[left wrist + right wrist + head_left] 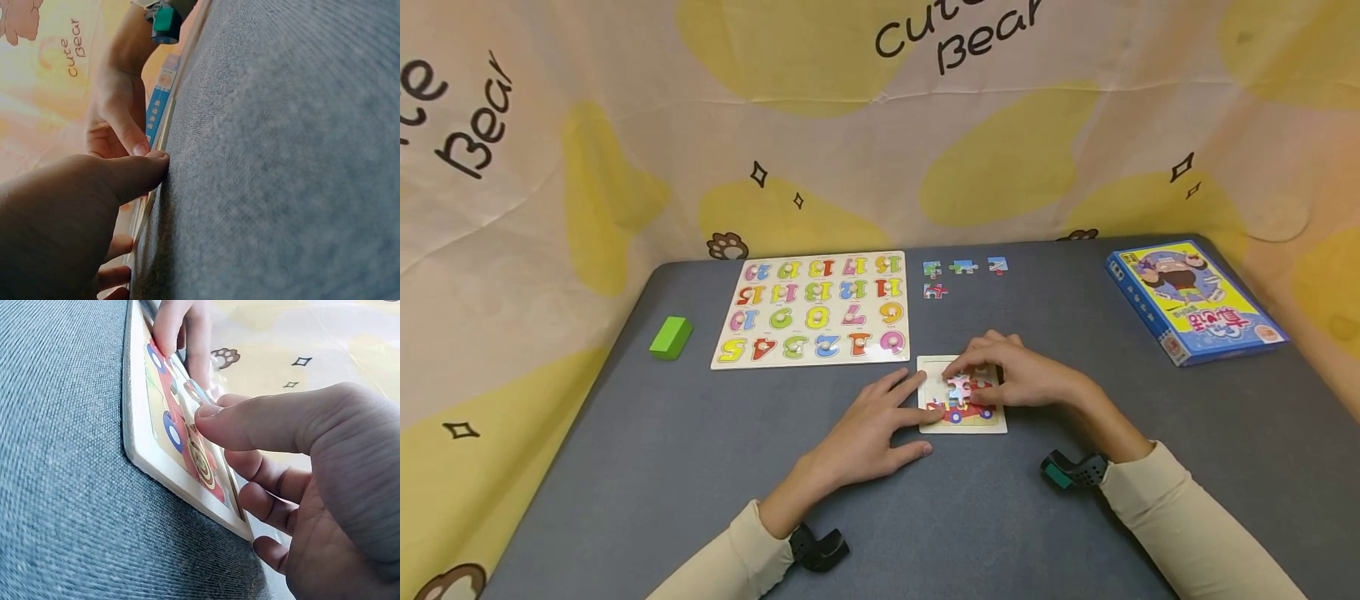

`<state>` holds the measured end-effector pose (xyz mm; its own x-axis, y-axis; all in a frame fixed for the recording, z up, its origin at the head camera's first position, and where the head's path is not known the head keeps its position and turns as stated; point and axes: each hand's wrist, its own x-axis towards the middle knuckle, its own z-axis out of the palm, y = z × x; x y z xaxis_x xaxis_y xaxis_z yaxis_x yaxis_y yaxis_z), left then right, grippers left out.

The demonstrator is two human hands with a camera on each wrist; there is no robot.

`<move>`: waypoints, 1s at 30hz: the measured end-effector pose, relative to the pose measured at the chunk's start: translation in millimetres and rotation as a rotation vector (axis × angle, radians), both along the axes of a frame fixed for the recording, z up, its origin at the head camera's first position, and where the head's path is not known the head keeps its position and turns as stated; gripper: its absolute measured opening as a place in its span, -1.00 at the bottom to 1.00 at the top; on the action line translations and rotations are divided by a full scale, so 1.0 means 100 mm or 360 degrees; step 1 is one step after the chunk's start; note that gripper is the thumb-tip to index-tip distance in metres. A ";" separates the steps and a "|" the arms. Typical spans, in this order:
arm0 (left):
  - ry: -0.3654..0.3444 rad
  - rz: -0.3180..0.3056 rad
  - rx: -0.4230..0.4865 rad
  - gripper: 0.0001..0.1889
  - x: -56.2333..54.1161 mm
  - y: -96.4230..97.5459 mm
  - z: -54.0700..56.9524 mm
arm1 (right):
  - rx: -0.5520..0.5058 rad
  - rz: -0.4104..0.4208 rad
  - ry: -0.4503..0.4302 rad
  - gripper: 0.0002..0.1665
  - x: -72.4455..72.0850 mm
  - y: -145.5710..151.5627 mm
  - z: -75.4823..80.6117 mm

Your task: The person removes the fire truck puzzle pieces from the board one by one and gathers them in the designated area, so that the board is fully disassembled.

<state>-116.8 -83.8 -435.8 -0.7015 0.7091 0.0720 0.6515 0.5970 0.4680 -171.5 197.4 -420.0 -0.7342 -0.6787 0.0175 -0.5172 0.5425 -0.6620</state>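
A small wooden jigsaw board (962, 427) with a red vehicle picture lies on the table. Over its middle, my right hand (1026, 372) pinches a jigsaw piece (958, 389) between thumb and forefinger; the piece looks slightly tilted in the right wrist view, and whether it touches the board I cannot tell. My left hand (867, 429) rests at the board's left side with fingers spread, one fingertip on the picture and the thumb near the lower left corner. Part of the picture is hidden under the right hand.
Several loose jigsaw pieces (963, 267) lie behind the board. A number puzzle board (811, 317) stands to their left, with a green block (671, 338) farther left. At the right back lies a blue and yellow box (1197, 300). A patterned cloth (850, 142) hangs behind the table.
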 end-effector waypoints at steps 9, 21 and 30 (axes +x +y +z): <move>-0.0004 0.0008 0.0003 -0.53 0.00 -0.01 0.00 | -0.0052 -0.0012 -0.0019 -0.53 -0.03 0.01 -0.02; -0.0010 0.0004 -0.0006 -0.53 0.01 0.00 0.02 | -0.0149 -0.0068 -0.0002 -0.55 -0.09 0.09 -0.07; -0.0007 0.0017 0.0003 -0.53 0.02 0.00 0.00 | -0.0193 -0.0163 0.0023 -0.54 -0.21 0.19 -0.10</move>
<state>-115.2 -84.0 -436.0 -0.7093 0.7015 0.0699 0.6430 0.6032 0.4719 -192.1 216.1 -430.4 -0.7987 -0.5924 0.1057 -0.4730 0.5095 -0.7188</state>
